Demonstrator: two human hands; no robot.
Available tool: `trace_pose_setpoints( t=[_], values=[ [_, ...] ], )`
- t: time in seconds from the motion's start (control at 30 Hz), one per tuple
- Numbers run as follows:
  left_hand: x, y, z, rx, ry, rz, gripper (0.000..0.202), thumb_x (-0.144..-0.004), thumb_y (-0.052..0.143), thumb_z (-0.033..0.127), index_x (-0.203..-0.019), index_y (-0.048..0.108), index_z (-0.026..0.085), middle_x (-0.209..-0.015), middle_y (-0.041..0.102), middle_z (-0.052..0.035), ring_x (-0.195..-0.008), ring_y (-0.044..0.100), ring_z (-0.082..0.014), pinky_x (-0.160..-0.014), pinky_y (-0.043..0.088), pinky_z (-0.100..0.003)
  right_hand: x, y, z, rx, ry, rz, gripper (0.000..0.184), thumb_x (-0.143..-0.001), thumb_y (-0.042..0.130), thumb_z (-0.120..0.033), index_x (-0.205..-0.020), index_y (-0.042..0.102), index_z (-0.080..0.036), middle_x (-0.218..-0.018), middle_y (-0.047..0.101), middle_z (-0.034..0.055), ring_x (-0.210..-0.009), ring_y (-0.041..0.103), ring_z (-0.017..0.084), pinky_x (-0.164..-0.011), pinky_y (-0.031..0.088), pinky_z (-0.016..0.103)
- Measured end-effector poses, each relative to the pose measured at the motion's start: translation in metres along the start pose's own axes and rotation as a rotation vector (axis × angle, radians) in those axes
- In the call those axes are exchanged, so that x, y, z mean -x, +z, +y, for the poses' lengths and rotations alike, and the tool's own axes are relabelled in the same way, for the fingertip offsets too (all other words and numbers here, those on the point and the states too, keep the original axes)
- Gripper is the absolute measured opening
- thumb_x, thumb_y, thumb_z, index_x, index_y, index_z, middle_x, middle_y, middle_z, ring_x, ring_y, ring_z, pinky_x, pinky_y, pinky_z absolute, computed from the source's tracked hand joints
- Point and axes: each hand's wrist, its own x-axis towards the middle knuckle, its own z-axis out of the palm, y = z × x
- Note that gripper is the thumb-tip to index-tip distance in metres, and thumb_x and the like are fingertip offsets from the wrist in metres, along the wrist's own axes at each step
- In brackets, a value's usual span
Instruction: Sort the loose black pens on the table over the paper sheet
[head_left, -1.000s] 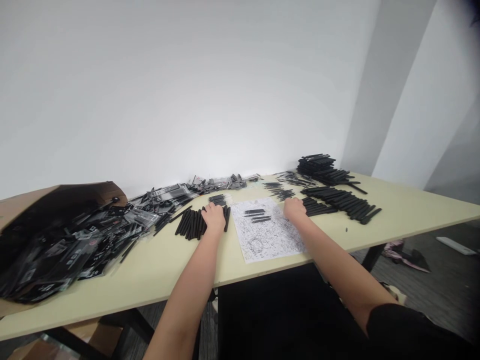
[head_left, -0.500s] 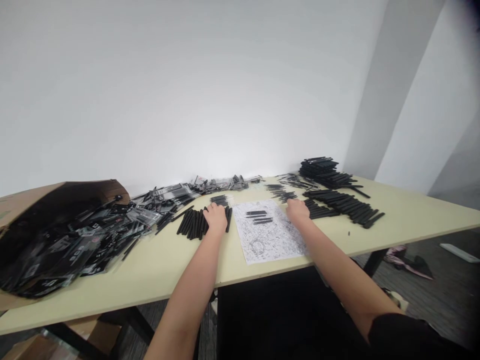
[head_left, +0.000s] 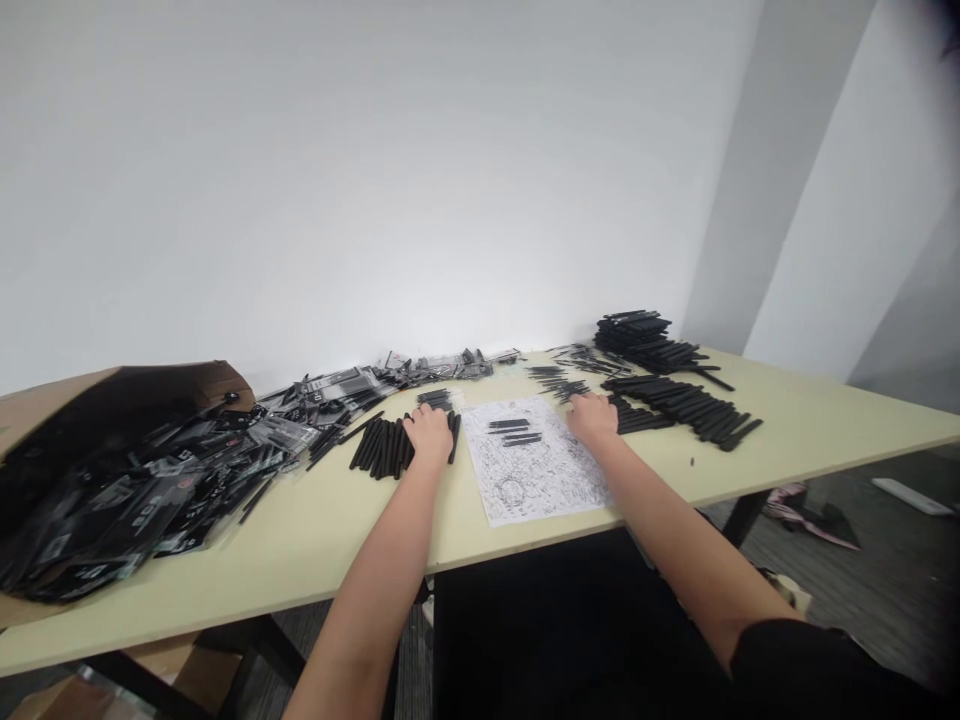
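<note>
My left hand point(head_left: 430, 432) lies over a row of black pens point(head_left: 379, 447) left of the paper, its fingers curled down around some of them. Just beyond it is a small bundle of thin dark refills point(head_left: 434, 399). At the paper's right edge, my right hand point(head_left: 594, 415) has its fingers bent together beside a pile of thin black refills point(head_left: 553, 380); anything in them is hidden. Between the hands, a scribbled white sheet point(head_left: 536, 485) carries several thin black refills point(head_left: 515, 432). More black pens point(head_left: 641, 415) lie right of that hand.
A cardboard box point(head_left: 217, 378) on its side spills black plastic packets point(head_left: 142, 505) at the left. Clear wrappers point(head_left: 442, 367) line the wall side of the pale table point(head_left: 300, 560). Black pens are stacked point(head_left: 637, 338) at the back right, with another row point(head_left: 694, 408) before them.
The view has shifted slightly. Both hands keep nearly the same places, and the pens and refills look unchanged.
</note>
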Motion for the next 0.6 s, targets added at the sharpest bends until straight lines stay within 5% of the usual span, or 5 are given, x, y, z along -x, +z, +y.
trace_pose_setpoints(
  t=[0.23,0.6],
  values=[
    [-0.0011,0.0027,0.0002,-0.001,-0.008,0.015,0.037,-0.087,0.037,0.014,-0.107,0.068,0.015,-0.116,0.058,-0.0161,-0.109,0.052,-0.0286,-0.088,0.038,-0.043,-0.0045,0.0069,0.0021,-0.027,-0.034,-0.116,0.037,-0.092,0.034,-0.022,-0.114,0.065,-0.020,-0.128,0.056,0.0127,-0.120,0.046,0.028,-0.094,0.036,0.043],
    [-0.0007,0.0034,0.0006,0.005,-0.010,0.010,0.037,-0.087,0.037,0.015,-0.107,0.068,0.015,-0.116,0.058,-0.0168,-0.109,0.051,-0.0285,-0.088,0.037,-0.043,-0.0036,0.0078,0.0006,-0.023,-0.014,-0.091,0.036,-0.095,0.033,-0.022,-0.115,0.063,-0.018,-0.125,0.056,0.0144,-0.118,0.046,0.031,-0.093,0.038,0.042]
  ],
)
